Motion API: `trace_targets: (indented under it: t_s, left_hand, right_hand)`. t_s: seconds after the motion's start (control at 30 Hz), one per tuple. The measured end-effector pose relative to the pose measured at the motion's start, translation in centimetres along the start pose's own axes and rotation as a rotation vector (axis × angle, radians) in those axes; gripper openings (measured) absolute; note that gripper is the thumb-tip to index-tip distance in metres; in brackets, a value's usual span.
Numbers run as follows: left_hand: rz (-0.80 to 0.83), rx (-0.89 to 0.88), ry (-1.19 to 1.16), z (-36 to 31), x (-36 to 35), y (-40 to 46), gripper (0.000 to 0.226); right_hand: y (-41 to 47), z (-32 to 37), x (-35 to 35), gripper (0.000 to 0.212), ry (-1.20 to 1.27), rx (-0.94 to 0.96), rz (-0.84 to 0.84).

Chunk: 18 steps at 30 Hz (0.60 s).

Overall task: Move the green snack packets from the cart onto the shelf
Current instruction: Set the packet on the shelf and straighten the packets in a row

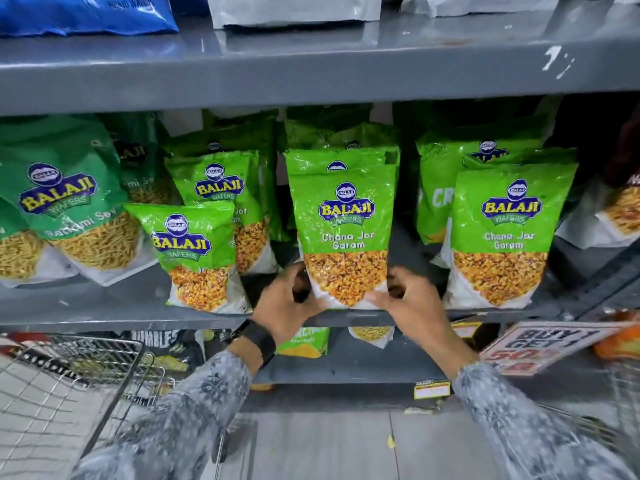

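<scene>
A green Chana Jor Garam packet [344, 237] stands upright at the middle of the grey shelf [114, 311], in front of another packet like it. My left hand [289, 301] grips its lower left corner and my right hand [407, 299] grips its lower right corner. More green packets of the same kind stand to the left [197, 254] and to the right [498, 237]. The wire cart [69, 382] is at the lower left; I see no green packets inside it.
Darker green sev packets [69, 209] fill the shelf's left end. A grey shelf board [311, 71] runs close overhead with blue and white bags on it. A lower shelf holds more packets, with a "Buy 1 Get 1" sign [540, 344] at right. Tiled floor lies below.
</scene>
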<state>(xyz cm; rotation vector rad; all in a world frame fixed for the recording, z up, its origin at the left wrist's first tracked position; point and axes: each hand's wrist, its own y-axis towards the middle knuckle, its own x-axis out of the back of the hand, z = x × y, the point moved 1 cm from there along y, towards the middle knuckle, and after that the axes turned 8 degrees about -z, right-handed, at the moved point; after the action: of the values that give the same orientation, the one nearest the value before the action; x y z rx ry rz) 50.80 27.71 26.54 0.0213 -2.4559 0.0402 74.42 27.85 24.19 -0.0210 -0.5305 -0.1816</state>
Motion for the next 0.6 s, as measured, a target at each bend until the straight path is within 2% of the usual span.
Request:
trace_targets:
  t_s: [0.07, 0.13, 0.17, 0.23, 0.3, 0.37, 0.4, 0.43, 0.5, 0.57, 0.6]
  left_hand:
    - [-0.005, -0.022, -0.013, -0.2, 0.2, -0.7, 0.083]
    - [-0.058, -0.042, -0.088, -0.3, 1.4, -2.4, 0.076]
    - [-0.122, -0.054, -0.128, -0.1, 2.6, -3.4, 0.065]
    - [-0.321, -0.099, -0.171, 0.3, 5.8, -4.9, 0.038]
    - [-0.567, -0.160, -0.178, 0.8, 10.8, -5.4, 0.016]
    - [-0.775, -0.218, -0.130, 1.1, 15.6, -4.5, 0.019]
    - [-0.841, -0.222, -0.080, 1.1, 17.5, -3.5, 0.023]
    - [-0.860, -0.198, -0.074, 1.2, 19.1, -2.3, 0.026]
    - [-0.719, -0.035, -0.232, 1.4, 21.1, 0.3, 0.041]
    - [-0.479, 0.062, -0.343, 2.3, 22.2, 2.4, 0.036]
    - [-0.389, 0.050, -0.309, 2.7, 22.5, 3.2, 0.029]
  right_hand:
    - [-0.6, 0.4, -0.1, 0.049, 0.002, 0.003, -0.026]
    - [-1.9, 1.0, 0.0, 0.060, 0.066, 0.004, -0.196]
    - [-2.7, 1.8, -0.1, 0.056, 0.113, 0.037, -0.310]
    - [-4.2, 3.8, -0.7, 0.033, 0.164, 0.165, -0.453]
    - [-4.7, 6.7, -3.4, 0.017, 0.176, 0.246, -0.394]
    - [-4.8, 9.7, -7.5, 0.018, 0.166, 0.243, -0.197]
    - [-4.8, 10.7, -9.6, 0.025, 0.119, 0.225, -0.081]
    - [-4.6, 11.5, -11.8, 0.034, 0.034, 0.209, 0.025]
    - [-4.3, 12.1, -15.7, 0.046, -0.186, 0.178, 0.173]
    - [-4.1, 12.0, -18.1, 0.044, -0.330, 0.136, 0.186]
    - [-4.0, 11.8, -18.6, 0.041, -0.357, 0.117, 0.142]
